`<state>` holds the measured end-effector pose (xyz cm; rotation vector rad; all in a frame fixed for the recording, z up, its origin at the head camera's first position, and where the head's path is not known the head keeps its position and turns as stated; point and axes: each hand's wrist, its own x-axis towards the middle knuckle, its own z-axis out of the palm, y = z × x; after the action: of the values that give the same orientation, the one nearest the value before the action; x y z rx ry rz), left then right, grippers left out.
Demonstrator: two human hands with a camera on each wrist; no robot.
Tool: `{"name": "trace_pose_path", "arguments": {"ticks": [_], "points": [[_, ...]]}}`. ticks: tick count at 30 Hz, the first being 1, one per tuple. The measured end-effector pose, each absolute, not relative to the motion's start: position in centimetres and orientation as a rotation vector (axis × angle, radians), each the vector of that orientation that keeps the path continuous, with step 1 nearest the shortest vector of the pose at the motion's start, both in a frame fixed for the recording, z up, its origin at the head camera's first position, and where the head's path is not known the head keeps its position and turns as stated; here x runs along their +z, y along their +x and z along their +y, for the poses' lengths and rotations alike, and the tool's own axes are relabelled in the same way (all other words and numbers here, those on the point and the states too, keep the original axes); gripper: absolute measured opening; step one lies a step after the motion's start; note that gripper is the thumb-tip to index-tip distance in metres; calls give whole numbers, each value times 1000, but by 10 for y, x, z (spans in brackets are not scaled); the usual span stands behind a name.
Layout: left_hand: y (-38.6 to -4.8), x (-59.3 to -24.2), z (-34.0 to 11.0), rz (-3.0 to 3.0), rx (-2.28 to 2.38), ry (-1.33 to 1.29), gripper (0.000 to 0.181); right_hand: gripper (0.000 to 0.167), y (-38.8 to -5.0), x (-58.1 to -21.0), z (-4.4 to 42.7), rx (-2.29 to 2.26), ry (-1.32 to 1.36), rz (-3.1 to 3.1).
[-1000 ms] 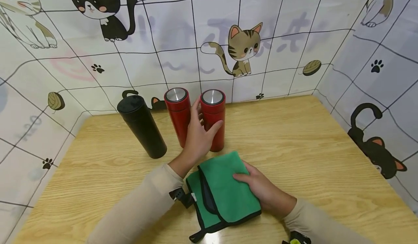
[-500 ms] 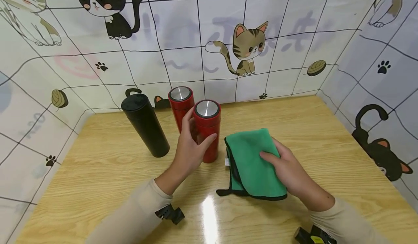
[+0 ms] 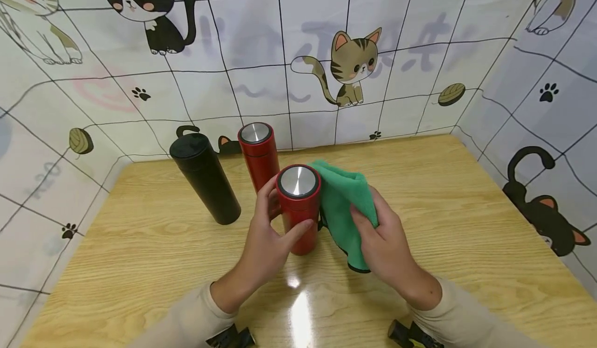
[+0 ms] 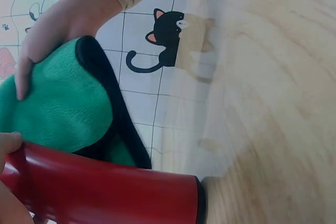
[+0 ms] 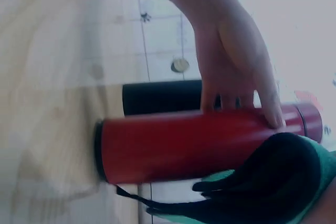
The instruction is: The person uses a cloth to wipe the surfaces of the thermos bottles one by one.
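Head view: the red cylindrical metal-lidded flask (image 3: pixel 300 209), at frame centre, has come nearer, and the green black-edged fabric cloth (image 3: pixel 342 200) has swung up beside it (contact unclear), so the two seem brought together. The left hand (image 3: pixel 267 244) clamps the flask between curled fingers and thumb; the right hand (image 3: pixel 391 244) pinches the cloth's right side.

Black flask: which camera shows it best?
The head view: the black flask shows unobstructed, lid to base. The right wrist view shows only part of it, behind the left hand and held red flask; the left wrist view doesn't show it.
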<state>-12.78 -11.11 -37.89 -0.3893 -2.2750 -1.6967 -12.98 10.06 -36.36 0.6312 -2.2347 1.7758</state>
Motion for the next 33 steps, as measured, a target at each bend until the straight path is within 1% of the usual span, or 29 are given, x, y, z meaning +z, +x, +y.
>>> {"name": "trace_pose_path", "arguments": {"ticks": [4, 8, 10, 14, 18, 19, 20, 26, 33], "points": [[-124, -380, -110, -2259, -1684, -424, 93, 52, -119, -366, 92, 1738, 754, -2126], [-123, -382, -111, -2238, -1689, -455, 92, 61, -118, -370, 85, 1764, 897, -2052], [-124, -382, -112, -2231, -1682, -461, 92, 68, -120, -373, 82, 1756, 943, -2045], [-127, -382, -114, -2237, -1634, -488, 91, 82, -121, -379, 77, 1687, 919, -2089], [-130, -382, -116, -2292, -1554, -521, 91, 88, -121, -387, 75, 1676, 852, -2138], [-131, -382, -117, -2312, -1541, -522, 91, 87, -121, -390, 75, 1671, 830, -2155], [-131, -382, -118, -2330, -1530, -521, 90, 83, -120, -392, 74, 1643, 806, -2176], [-135, -380, -124, -2406, -1523, -525, 90, 46, -118, -404, 73, 1494, 693, -2336], [-137, -378, -128, -2445, -1520, -523, 91, 45, -119, -413, 72, 1508, 718, -2396]]}}
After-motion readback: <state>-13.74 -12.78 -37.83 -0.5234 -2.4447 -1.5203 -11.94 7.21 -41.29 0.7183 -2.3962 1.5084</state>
